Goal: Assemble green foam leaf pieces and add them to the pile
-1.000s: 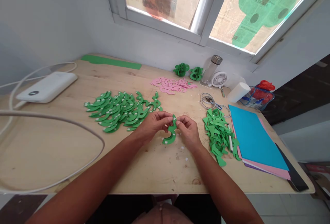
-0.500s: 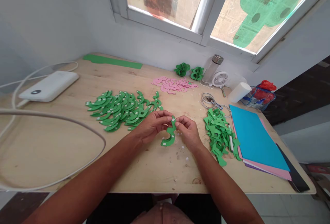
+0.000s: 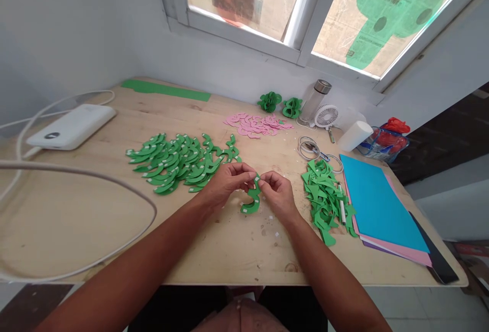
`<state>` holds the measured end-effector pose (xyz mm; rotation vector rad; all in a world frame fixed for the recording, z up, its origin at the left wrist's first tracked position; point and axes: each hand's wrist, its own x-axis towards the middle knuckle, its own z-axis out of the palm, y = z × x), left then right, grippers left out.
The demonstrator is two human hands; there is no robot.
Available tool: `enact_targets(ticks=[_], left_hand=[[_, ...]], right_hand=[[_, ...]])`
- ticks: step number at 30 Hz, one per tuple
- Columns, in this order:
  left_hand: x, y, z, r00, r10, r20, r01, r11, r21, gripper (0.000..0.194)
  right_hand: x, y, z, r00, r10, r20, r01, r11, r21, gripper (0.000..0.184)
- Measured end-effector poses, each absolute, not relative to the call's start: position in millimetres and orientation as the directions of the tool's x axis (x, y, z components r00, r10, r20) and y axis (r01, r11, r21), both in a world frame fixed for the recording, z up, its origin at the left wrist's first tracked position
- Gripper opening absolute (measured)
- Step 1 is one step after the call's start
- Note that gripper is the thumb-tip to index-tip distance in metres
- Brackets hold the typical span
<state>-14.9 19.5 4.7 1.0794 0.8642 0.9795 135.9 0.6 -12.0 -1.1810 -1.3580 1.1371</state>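
Observation:
Between my hands is a curvy green paper cutout [image 3: 250,206] with small white squares stuck along it. My left hand [image 3: 231,183] pinches it near its upper end from the left. From the right, my right hand [image 3: 277,190] has thumb and forefinger closed at the same upper end, by a white square. Whether a tiny bit of backing is in those fingertips is too small to tell. Left of my hands lies a spread of similar green cutouts [image 3: 175,161], many bearing white squares. White specks [image 3: 277,234] lie on the wooden table [image 3: 229,255] below my right hand.
Green paper scraps [image 3: 323,197] with a white pen [image 3: 342,203] lie to the right, beside blue sheets [image 3: 382,202]. Pink cutouts [image 3: 255,125], two green paper balls [image 3: 269,102], a bottle [image 3: 315,100] and a small fan [image 3: 326,116] stand behind. A white power bank [image 3: 72,127] with cables is at left.
The held cutout has shifted slightly, its lower end a little up and to the right. Both hands stay in nearly the same place, still closed at its upper end.

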Motion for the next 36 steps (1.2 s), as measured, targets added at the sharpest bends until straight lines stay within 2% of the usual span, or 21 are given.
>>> enact_targets(ticks=[7, 16, 19, 24, 26, 28, 31, 34, 36], left_hand=[[-14.3, 19.7, 4.3, 0.315, 0.945, -0.086, -0.181, 0.149, 0.972, 0.015], [-8.6, 16.0, 6.5, 0.230, 0.973, 0.000, -0.141, 0.034, 0.989, 0.015], [-8.0, 15.9, 4.8, 0.234, 0.972, -0.020, -0.169, 0.061, 0.984, 0.017], [-8.9, 17.1, 1.8, 0.346, 0.933, -0.103, -0.278, 0.206, 0.938, 0.019], [-9.0, 17.2, 2.1, 0.341, 0.935, -0.094, -0.260, 0.190, 0.947, 0.019], [-9.2, 16.5, 3.6, 0.254, 0.967, -0.030, -0.187, 0.079, 0.979, 0.018], [-9.5, 13.1, 7.3, 0.077, 0.977, 0.198, 0.054, -0.203, 0.978, 0.015], [-8.9, 8.4, 10.0, 0.102, 0.884, 0.457, 0.328, -0.464, 0.823, 0.012], [-7.7, 6.3, 9.4, 0.171, 0.824, 0.540, 0.403, -0.558, 0.725, 0.012]], right_hand=[[134.6, -1.1, -9.4, -0.118, 0.990, 0.081, 0.100, 0.093, -0.991, 0.012], [131.6, -1.4, -9.7, -0.083, 0.993, 0.084, 0.071, 0.090, -0.993, 0.011], [131.3, -1.5, -9.0, -0.080, 0.995, 0.067, 0.032, 0.070, -0.997, 0.011], [132.0, -1.6, -5.8, -0.113, 0.993, 0.039, -0.054, 0.033, -0.998, 0.013], [132.5, -0.9, -6.1, -0.092, 0.995, 0.022, -0.068, 0.015, -0.998, 0.013], [132.9, 0.4, -7.8, -0.032, 0.999, 0.002, -0.060, 0.000, -0.998, 0.014], [133.3, 2.6, -11.0, 0.075, 0.997, -0.022, -0.049, -0.018, -0.999, 0.016], [133.5, 3.3, -12.0, 0.125, 0.992, 0.013, -0.033, 0.018, -0.999, 0.017], [133.7, 2.1, -10.9, 0.133, 0.988, 0.073, 0.021, 0.071, -0.997, 0.016]])
